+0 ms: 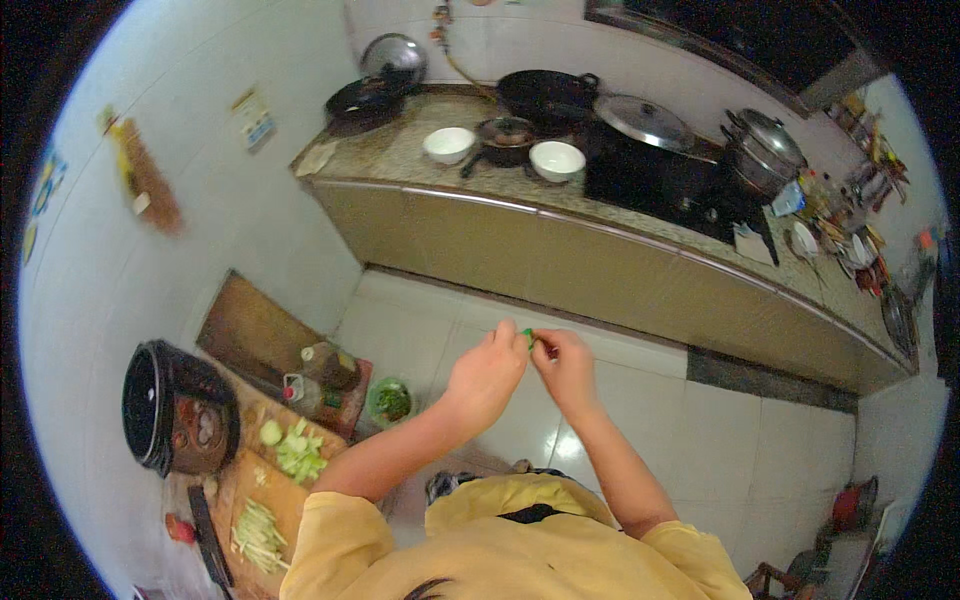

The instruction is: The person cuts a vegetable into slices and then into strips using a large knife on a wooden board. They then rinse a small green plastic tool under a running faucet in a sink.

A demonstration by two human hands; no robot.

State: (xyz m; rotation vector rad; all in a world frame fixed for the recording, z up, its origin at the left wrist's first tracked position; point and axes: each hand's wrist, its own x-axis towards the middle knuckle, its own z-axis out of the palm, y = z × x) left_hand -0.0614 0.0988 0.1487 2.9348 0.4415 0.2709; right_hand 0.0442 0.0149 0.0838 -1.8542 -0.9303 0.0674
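Head view is looking down at my two hands, which I am holding out together in front of my chest, above the pale tiled floor [700,440]. My left hand [487,375] and right hand [566,365] are meeting at the fingertips, and between them I am pinching a small green vegetable piece [528,337]. Only a bit of the green is showing, sitting at the top of the pinch where the fingers of both hands are pressing in on it; the rest of it is hidden by the fingers. The fingers of both hands are curling inward, not spreading.

Below and to the left of my left hand, a small bowl of green scraps [391,401] is sitting on the floor. Further left of that hand, a wooden cutting board [262,490] is carrying chopped pale green pieces [297,452] and a heap of thin pale strips [257,533], with a dark knife [208,534] lying at its edge. A dark round cooker pot [172,409] is standing beyond the board, and two bottles [318,380] are standing between the board and the bowl.

Well beyond my fingers, a long surface [420,150] is running along the wall, carrying two white bowls [449,144], black pans [545,93] and lidded pots [762,150].
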